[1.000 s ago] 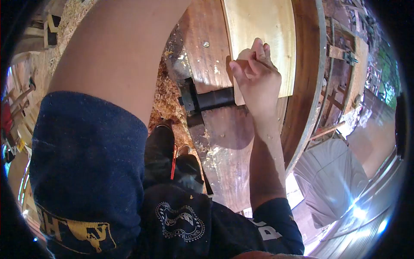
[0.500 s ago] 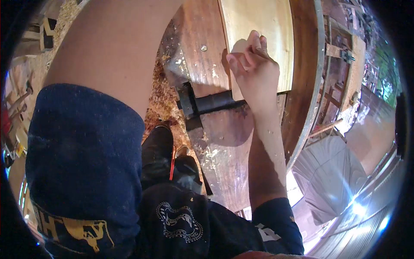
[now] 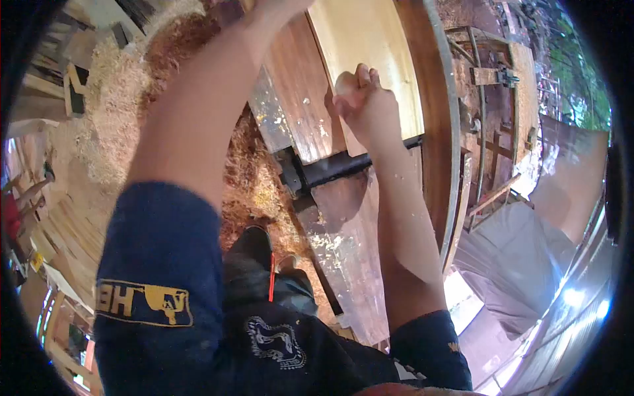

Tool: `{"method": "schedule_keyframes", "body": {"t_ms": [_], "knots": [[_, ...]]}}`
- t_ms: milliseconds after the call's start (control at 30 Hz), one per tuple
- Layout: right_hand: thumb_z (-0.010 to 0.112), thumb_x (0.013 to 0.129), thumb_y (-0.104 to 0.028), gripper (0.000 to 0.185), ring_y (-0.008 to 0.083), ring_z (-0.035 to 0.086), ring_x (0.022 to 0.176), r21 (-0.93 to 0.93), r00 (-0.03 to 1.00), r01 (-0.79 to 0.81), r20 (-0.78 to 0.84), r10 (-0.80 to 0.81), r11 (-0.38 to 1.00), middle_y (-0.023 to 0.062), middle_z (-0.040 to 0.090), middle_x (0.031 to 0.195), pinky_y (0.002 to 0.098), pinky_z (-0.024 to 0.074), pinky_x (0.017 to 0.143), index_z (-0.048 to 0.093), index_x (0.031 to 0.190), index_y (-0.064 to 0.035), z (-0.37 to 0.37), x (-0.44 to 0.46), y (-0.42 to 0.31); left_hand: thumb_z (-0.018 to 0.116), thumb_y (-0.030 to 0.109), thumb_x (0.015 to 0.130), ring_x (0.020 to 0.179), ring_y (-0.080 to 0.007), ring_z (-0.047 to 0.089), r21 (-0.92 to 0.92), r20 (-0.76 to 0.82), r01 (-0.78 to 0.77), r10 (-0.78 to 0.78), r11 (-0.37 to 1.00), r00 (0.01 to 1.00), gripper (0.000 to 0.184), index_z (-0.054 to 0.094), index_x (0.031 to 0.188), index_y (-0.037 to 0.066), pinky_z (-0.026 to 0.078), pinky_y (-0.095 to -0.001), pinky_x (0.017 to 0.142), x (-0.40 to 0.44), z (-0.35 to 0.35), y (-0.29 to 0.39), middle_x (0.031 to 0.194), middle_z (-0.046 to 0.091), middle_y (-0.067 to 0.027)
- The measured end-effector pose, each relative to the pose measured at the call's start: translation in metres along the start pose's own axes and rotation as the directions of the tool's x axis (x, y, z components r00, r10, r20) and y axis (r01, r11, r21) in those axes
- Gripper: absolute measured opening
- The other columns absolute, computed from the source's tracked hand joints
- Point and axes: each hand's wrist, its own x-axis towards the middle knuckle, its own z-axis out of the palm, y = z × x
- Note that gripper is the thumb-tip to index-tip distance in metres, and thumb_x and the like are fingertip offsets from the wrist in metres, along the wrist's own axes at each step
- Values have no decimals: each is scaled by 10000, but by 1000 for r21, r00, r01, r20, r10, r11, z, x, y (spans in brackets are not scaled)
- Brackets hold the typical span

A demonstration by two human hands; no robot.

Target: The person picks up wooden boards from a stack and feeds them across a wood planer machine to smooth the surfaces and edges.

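Observation:
My right hand (image 3: 370, 105) is over the pale board (image 3: 370, 33), near its left edge. Its fingers are loosely bent, the thumb stands apart from them, and nothing shows between them. My left arm reaches to the top of the view; only the wrist and part of my left hand (image 3: 284, 5) show there, with the fingers cut off by the frame edge. Under the pale board lies a brown wooden surface (image 3: 304, 99), crossed by a black metal bar (image 3: 330, 169) just below the board's near end.
Wood shavings (image 3: 251, 171) cover the floor on the left of the bench. Cut timber (image 3: 46, 86) lies at the far left. A curved wooden edge (image 3: 439, 132) runs along the right, with a wooden frame and clamp (image 3: 507, 77) beyond it. A grey sheet (image 3: 508, 257) hangs at lower right.
The view has shifted, so the board and my right hand appear farther left and more floor shows. My left forearm takes up less of the view, and its wrist now shows at the top.

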Motion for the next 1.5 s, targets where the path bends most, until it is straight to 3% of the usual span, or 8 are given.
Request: {"method": "schedule_keyframes", "body": {"t_ms": [133,333,633,867,967,1067,1300,1500], "knots": [[809,790,-215,519,488,592,1228,2,984,120,-131,-118,993,333,530,1413,508,533,997,628,1213,25,2,-2,-6,480,508,1036,1504,-379,352,541,225,52,-204,839,953,568,510,1519,209,330,-758,1103,-76,-100,45,1648,383,-59],[784,832,-217,243,507,491,1346,-105,900,288,-308,-307,952,309,490,1451,545,478,1063,721,915,2,22,2,-1,506,532,1017,1499,-402,351,483,253,179,-333,857,909,579,522,1511,231,392,-774,1037,-70,-99,46,1641,397,-55],[768,847,-229,506,465,541,1335,-162,930,282,-196,-311,946,301,540,1432,516,473,1103,646,1250,52,9,11,2,475,543,1025,1550,-379,269,473,265,193,-348,860,899,595,478,1542,247,388,-616,1147,-70,-95,38,1666,360,-39],[764,835,-158,720,443,556,1325,-203,890,354,-226,-396,913,289,563,1427,495,481,1100,472,1453,68,-59,-7,-5,430,561,1035,1568,-344,242,488,338,268,-463,831,819,607,445,1557,251,312,-718,1147,-62,-110,52,1694,304,-6],[687,900,-108,648,458,704,1008,27,982,-33,-186,38,999,301,673,1199,538,566,905,444,1471,76,-108,-18,-17,440,553,1034,1565,-341,248,487,301,248,-427,838,853,602,447,1553,248,325,-727,1131,-65,-106,50,1698,293,3],[618,958,-145,502,463,713,862,-233,937,-148,-344,61,961,287,706,1060,567,566,796,509,1419,20,-115,-5,1,452,539,1032,1564,-343,250,502,298,243,-430,830,852,592,457,1544,241,335,-737,1115,-64,-109,53,1692,305,7],[601,1003,-200,173,466,708,869,-117,894,-331,-356,271,937,240,732,903,540,556,757,651,1106,-70,-159,-52,-36,461,523,1018,1579,-301,213,477,299,251,-424,842,855,587,407,1558,299,352,-786,1059,-69,-105,50,1706,256,45],[634,1007,-235,311,451,707,1006,241,865,-398,-222,450,885,289,715,1010,495,559,837,651,1190,15,-93,-180,-2,538,600,993,1531,-361,321,332,335,40,-158,942,929,665,449,1566,274,400,-610,1149,-77,-87,-17,1668,368,-34]]}}
